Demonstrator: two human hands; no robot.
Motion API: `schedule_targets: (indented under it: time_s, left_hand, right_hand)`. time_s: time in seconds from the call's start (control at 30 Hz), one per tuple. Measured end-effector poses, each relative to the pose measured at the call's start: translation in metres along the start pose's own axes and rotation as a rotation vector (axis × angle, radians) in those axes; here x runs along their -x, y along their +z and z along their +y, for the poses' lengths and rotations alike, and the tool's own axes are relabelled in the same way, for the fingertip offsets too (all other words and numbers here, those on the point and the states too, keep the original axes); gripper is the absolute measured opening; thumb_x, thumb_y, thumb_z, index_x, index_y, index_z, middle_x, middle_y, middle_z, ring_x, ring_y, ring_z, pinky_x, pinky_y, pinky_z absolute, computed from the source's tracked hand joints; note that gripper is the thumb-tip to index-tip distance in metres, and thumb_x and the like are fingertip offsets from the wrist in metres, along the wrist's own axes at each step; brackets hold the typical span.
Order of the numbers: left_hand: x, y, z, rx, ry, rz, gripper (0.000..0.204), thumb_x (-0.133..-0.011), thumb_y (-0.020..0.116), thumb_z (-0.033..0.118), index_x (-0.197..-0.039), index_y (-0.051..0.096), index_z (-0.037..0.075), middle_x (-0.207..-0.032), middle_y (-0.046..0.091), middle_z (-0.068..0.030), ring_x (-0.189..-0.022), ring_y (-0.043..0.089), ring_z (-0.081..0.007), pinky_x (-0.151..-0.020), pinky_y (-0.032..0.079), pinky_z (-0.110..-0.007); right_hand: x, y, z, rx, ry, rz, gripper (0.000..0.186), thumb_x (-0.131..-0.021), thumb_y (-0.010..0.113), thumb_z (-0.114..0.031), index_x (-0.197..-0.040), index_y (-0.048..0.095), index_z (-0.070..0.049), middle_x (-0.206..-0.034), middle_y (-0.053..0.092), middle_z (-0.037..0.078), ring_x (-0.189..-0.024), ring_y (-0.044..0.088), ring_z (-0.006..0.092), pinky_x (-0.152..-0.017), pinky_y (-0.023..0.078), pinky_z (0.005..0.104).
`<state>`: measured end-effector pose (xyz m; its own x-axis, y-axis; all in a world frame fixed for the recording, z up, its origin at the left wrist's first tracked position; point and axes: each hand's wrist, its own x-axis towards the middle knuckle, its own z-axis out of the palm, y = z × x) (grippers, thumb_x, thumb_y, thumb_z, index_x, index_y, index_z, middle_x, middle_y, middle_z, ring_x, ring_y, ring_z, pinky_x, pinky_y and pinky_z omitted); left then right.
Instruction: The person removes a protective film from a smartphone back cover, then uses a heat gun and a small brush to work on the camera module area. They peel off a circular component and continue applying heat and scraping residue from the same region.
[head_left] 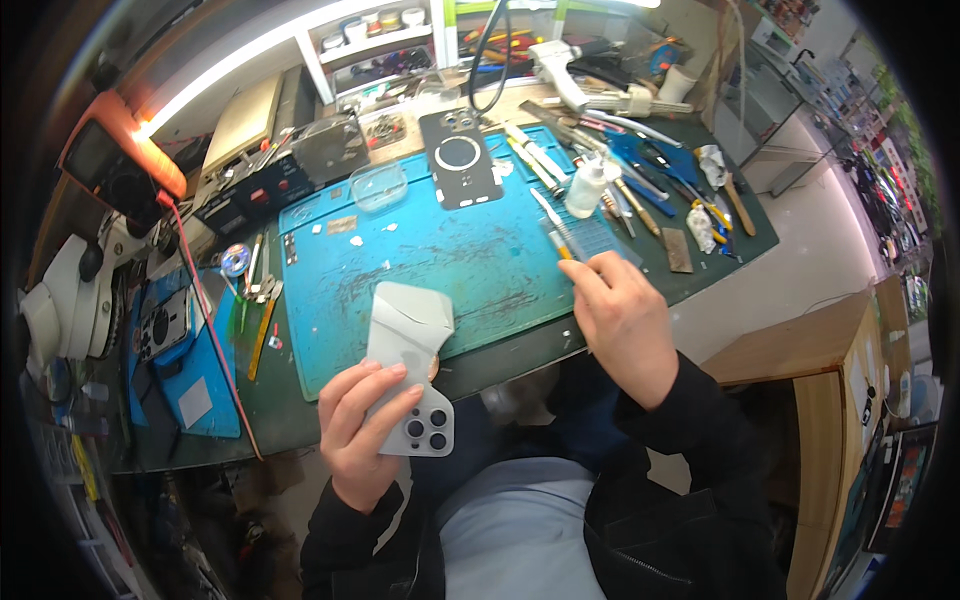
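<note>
A pale grey, flat phone [408, 325] with several dark round lenses is being held in the lower middle of the frame, above the near edge of the bench [290, 425]. It is being gripped by the left hand [358, 430], whose fingers [358, 400] are being kept bent across its face; the thumb is being hidden. Creased, curved lines are being shown across the phone's upper part. Right of centre, a slim tool with a yellow-orange section [564, 246] is being pinched by the right hand [628, 315], its fingers being brought nearly together around the handle.

Behind, a worn blue work mat [450, 265] is being supported by the bench. Near the mat's far edge, at upper centre, a black rectangular phone panel with a white ring [468, 187] is being displayed, a clear plastic box [378, 190] being placed to its left. At upper right, a small white plastic bottle [584, 192] is being surrounded by assorted hand tools. At upper left, an orange-cased meter with a dark face [112, 160] is being seen.
</note>
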<state>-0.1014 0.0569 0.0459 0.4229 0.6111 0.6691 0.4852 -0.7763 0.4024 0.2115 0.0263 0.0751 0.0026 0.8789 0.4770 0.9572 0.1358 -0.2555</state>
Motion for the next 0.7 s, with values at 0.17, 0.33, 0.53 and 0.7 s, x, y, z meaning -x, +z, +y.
schedule_targets:
  time_s: [0.17,0.33,0.53,0.7]
  left_hand:
    - [0.017,-0.015,-0.009,-0.112,0.036,-0.107,0.037,-0.076,0.075,0.002,-0.112,0.081,0.009,-0.128,0.074,-0.0058,-0.122,0.067,-0.0307,-0.105,0.056,-0.047]
    - [0.022,-0.018,-0.014,-0.230,0.078,-0.185,0.036,-0.083,0.076,0.006,-0.118,0.079,0.011,-0.131,0.074,-0.0071,-0.124,0.068,-0.0279,-0.107,0.055,-0.048]
    - [0.021,-0.017,-0.015,-0.270,0.076,-0.209,0.034,-0.085,0.076,0.009,-0.119,0.078,0.011,-0.131,0.074,-0.0077,-0.126,0.069,-0.0279,-0.107,0.055,-0.045]
    - [0.022,-0.014,-0.017,-0.262,0.055,-0.198,0.031,-0.087,0.074,0.011,-0.118,0.078,0.012,-0.129,0.076,-0.0080,-0.124,0.071,-0.0282,-0.107,0.055,-0.044]
  right_hand:
    - [-0.007,-0.020,-0.004,-0.735,0.239,-0.174,0.036,-0.093,0.062,0.006,-0.126,0.073,-0.001,-0.104,0.066,0.011,-0.080,0.068,0.0201,-0.071,0.056,0.0295]
    - [0.014,0.000,-0.029,-1.030,0.001,-0.272,0.036,-0.093,0.072,0.002,-0.129,0.068,-0.005,-0.104,0.066,0.009,-0.091,0.071,0.0182,-0.069,0.057,0.0293]
    - [0.031,0.035,-0.049,-0.788,-0.394,-0.112,0.040,-0.084,0.082,-0.004,-0.122,0.072,0.003,-0.100,0.077,0.011,-0.078,0.075,0.0245,-0.065,0.060,0.0346]
    - [0.027,0.040,-0.046,-0.743,-0.439,-0.082,0.038,-0.084,0.082,-0.004,-0.120,0.073,0.004,-0.104,0.077,0.014,-0.079,0.076,0.0254,-0.063,0.060,0.0340]
